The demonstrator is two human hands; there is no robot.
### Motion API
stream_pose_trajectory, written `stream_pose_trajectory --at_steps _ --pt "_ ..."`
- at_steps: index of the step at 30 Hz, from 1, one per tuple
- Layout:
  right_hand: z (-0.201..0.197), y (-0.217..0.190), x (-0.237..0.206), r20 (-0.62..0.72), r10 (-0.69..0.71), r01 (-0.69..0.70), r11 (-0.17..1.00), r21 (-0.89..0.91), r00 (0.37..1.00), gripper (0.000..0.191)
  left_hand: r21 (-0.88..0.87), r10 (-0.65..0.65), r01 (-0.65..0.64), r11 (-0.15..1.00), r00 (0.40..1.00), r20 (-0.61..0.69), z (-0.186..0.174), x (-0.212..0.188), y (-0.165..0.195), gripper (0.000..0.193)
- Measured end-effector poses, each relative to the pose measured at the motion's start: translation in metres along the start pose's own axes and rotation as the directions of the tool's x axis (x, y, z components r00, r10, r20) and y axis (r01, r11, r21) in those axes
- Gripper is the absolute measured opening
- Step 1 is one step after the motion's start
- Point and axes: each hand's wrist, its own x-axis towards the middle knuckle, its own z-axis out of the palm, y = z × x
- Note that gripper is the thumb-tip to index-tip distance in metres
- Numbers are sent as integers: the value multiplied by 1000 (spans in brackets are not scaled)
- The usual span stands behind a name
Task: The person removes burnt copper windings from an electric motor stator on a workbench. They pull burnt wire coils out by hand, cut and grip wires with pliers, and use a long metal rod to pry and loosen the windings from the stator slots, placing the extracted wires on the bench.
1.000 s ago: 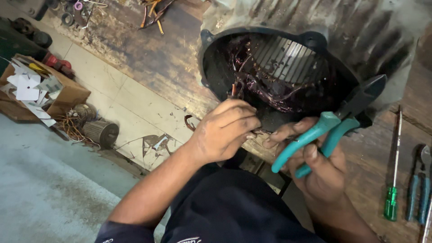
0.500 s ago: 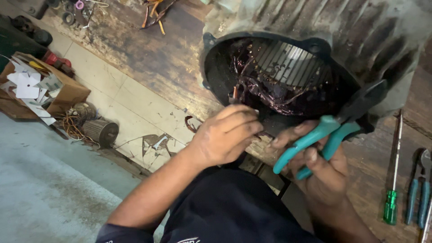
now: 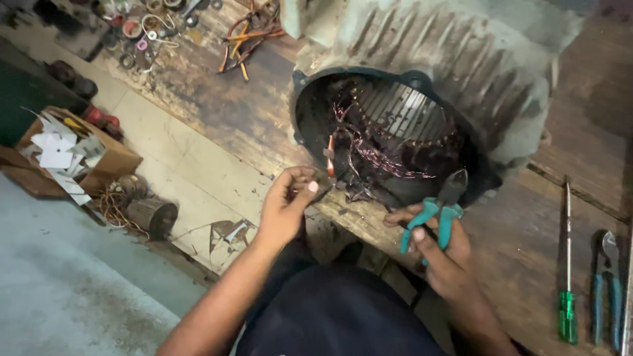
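Note:
A large grey ribbed motor housing (image 3: 461,59) lies on a worn wooden bench, its open end facing me, with dark copper windings (image 3: 389,142) inside. My left hand (image 3: 287,204) is at the lower left rim of the opening, fingers pinched on a small scrap of wire. My right hand (image 3: 438,254) holds teal-handled cutting pliers (image 3: 440,211), jaws pointing up at the housing's lower rim.
A green-handled screwdriver (image 3: 567,264) and blue-handled pliers (image 3: 606,283) lie on the bench at right. Loose wires (image 3: 247,36) and small rings lie at the back. On the floor at left stand a cardboard box (image 3: 72,155) and a small wound coil (image 3: 148,214).
My left hand has drawn back from the windings toward me, pinching a wire scrap. My right hand has turned the pliers more upright and lowered them.

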Motion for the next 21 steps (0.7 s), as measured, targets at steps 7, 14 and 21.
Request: stream_pose_trajectory --at_steps 7,14,21 --pt "15 4 3 59 -75 78 995 -57 995 30 136 -64 52 989 994 85 12 18 4 21" --pt "16 16 -1 17 -48 49 993 -110 999 34 248 51 -92 964 985 166 53 -2 55 18" --pt "-20 18 4 -246 59 -104 979 -176 967 41 434 285 -361 825 930 231 98 -6 80 27"
